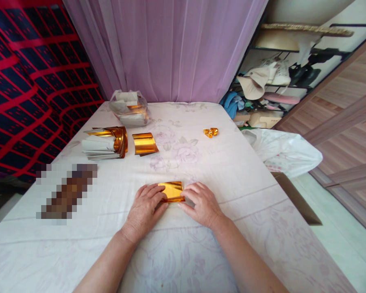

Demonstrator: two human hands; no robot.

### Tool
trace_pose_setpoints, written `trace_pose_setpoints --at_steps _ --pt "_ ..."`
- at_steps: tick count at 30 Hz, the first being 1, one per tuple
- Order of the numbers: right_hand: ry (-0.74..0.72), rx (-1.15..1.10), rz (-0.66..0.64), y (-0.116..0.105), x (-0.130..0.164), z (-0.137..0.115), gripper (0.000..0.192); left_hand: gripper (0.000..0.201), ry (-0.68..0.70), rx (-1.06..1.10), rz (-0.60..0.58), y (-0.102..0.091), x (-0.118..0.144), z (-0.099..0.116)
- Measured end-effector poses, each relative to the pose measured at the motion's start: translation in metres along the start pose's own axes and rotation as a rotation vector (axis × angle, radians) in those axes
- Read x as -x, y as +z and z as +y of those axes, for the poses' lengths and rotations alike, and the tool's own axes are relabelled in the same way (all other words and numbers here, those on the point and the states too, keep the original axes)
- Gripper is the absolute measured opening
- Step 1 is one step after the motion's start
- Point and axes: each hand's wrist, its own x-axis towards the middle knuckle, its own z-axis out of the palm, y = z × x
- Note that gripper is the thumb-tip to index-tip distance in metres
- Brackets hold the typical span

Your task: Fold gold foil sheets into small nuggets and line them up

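A sheet of gold foil paper point(172, 191) lies low on the table in front of me, its near edge curled or folded up. My left hand point(148, 203) grips its left end, fingers over the top and thumb at the near edge. At the right end, my right hand point(203, 203) pinches the paper between fingers and thumb. Farther off, a few more gold foil sheets point(145, 143) lie slightly curved beside a thick folded stack of foil paper point(105, 143). Two or so small folded gold foil pieces point(211, 132) sit at the far right.
A clear plastic bag point(129, 108) of foil paper stands at the table's back left. The floral cloth point(183, 252) covers the table. A blurred patch point(67, 193) hides something at left. Beyond the right edge are a white plastic bag point(289, 152) and a shelf with a cap point(253, 81).
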Motion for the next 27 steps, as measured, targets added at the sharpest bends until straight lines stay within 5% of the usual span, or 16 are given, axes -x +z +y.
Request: trace_pose_setpoints --at_steps 27 --pt "0.16 0.099 0.038 0.015 0.001 -0.011 0.013 0.02 -0.061 -0.014 0.063 -0.006 -0.003 0.006"
